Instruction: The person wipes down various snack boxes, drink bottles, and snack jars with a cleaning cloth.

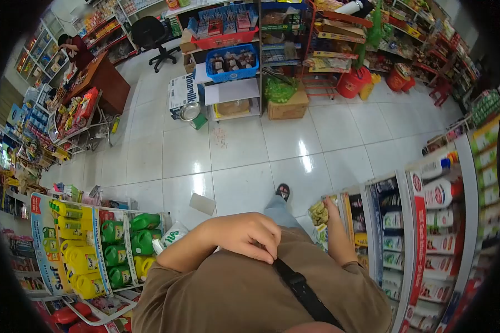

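Observation:
My left hand [255, 236] is bent across my chest, its fingers closed on the top of a black strap [297, 283] that runs over my brown shirt. Down at my right side, my right hand [331, 206] grips a clear packet [319, 214] with yellow-green pieces inside; their kind is too small to tell. Just below that packet is another printed packet [321, 234], partly hidden by my arm and shirt. The right hand is close to the edge of the shelf on that side.
Shelves of white bottles [441, 191] stand close on my right, and a rack of yellow detergent bottles [83, 261] on my left. A cardboard piece [203, 203] lies on the tiled floor. Ahead are a blue basket [231, 62], a carton [288, 106] and a scale [192, 114]. A person [79, 53] is behind the desk.

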`<state>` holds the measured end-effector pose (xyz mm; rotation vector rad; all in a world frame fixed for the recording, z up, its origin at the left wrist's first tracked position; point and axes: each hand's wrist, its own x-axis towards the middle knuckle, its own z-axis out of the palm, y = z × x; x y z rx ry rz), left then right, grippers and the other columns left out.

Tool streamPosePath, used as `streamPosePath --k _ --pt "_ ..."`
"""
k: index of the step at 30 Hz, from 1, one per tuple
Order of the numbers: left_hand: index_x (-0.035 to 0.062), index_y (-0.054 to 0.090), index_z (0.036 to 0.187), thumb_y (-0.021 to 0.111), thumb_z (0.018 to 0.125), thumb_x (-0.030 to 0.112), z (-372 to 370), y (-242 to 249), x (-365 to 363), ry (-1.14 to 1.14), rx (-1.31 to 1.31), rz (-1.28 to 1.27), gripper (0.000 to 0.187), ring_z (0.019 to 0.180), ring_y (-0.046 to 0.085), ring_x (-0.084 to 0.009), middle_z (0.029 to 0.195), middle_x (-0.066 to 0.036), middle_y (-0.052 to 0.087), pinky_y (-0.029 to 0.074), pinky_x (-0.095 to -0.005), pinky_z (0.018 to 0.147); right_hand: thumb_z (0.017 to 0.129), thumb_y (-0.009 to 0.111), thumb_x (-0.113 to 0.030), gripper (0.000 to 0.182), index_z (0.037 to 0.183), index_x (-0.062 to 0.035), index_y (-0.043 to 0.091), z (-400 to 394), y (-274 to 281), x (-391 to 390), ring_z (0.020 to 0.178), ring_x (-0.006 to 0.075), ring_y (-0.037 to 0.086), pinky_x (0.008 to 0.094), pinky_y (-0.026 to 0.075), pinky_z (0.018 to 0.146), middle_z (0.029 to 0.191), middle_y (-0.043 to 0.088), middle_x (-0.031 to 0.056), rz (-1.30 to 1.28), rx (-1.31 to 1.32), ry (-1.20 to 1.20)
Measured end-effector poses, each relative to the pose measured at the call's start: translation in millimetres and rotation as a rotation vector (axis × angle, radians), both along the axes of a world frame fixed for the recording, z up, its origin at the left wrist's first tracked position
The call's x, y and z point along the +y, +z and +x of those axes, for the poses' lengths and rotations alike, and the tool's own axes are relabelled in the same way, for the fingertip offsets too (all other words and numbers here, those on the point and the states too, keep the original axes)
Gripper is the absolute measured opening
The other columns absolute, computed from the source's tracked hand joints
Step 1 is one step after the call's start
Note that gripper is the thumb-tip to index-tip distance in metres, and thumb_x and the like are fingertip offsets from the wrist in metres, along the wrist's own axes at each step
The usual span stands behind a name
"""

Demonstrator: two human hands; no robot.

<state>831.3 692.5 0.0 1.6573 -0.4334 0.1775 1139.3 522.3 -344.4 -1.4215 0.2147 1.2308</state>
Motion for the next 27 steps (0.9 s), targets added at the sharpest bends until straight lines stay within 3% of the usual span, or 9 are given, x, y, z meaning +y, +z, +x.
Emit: streamPosePath --k 6,7,10,13,17,22,27 --pt "0.0037 0.064 0.084 0.072 0.072 0.015 41 -2 106 0.403 0.065 0.207 0.018 0.067 0.055 -0.0215 0.073 -0.007 0.057 0.042 -0.0306 0.057 0.084 0.049 -0.052 0.052 0.09 -0.0005 0.052 36 0 108 0.076 0.0276 0.061 0.0405 0.051 0.066 0.084 0.06 0.0137 0.094 0.305 0.178" --pt "0.0037 0.064 0.084 0.072 0.071 0.015 49 -7 126 0.52 0.094 0.245 0.019 0.066 0.054 -0.0214 0.073 -0.007 0.057 0.042 -0.0301 0.057 0.084 0.048 -0.054 0.054 0.094 -0.0004 0.053 30 57 135 0.076 0.0262 0.061 0.0392 0.051 0.064 0.082 0.061 0.0127 0.109 0.222 0.228" --pt "0.0038 0.064 0.084 0.069 0.073 0.016 68 -7 182 0.853 0.205 0.346 0.017 0.064 0.054 -0.0195 0.072 -0.007 0.057 0.043 -0.0282 0.057 0.085 0.044 -0.054 0.057 0.102 -0.0008 0.053 77 72 217 0.076 0.0251 0.061 0.0378 0.051 0.065 0.085 0.061 0.0126 0.058 0.235 0.464" --pt "0.004 0.063 0.084 0.066 0.076 0.018 84 -11 231 1.101 0.333 0.28 0.016 0.064 0.055 -0.0184 0.071 -0.007 0.057 0.043 -0.0279 0.056 0.087 0.038 -0.055 0.06 0.112 -0.0023 0.051 119 84 297 0.081 0.0248 0.061 0.0367 0.051 0.071 0.091 0.061 0.0126 0.172 0.249 0.78" --pt "0.0024 0.062 0.084 0.064 0.077 0.017 99 -21 294 1.279 0.382 0.229 0.016 0.062 0.053 -0.0178 0.07 -0.008 0.056 0.043 -0.0276 0.056 0.087 0.031 -0.058 0.066 0.121 -0.0031 0.044 140 108 375 0.097 0.0246 0.059 0.0353 0.048 0.084 0.105 0.058 0.0128 0.308 0.421 0.932" --pt "0.0003 0.06 0.09 0.064 0.075 0.019 118 -56 405 1.591 0.431 0.388 0.025 0.066 0.053 -0.0236 0.073 -0.011 0.056 0.044 -0.0317 0.062 0.087 0.033 -0.058 0.066 0.124 -0.0032 0.042 153 91 435 0.105 0.0252 0.054 0.0375 0.043 0.09 0.112 0.055 0.013 0.27 0.515 0.903" --pt "-0.0001 0.059 0.098 0.065 0.074 0.025 131 -79 543 1.761 0.337 0.681 0.035 0.08 0.056 -0.0276 0.084 -0.013 0.059 0.044 -0.0356 0.07 0.088 0.04 -0.051 0.06 0.123 -0.003 0.041 150 89 476 0.106 0.0271 0.052 0.0406 0.043 0.09 0.114 0.052 0.0139 0.391 0.512 0.624"
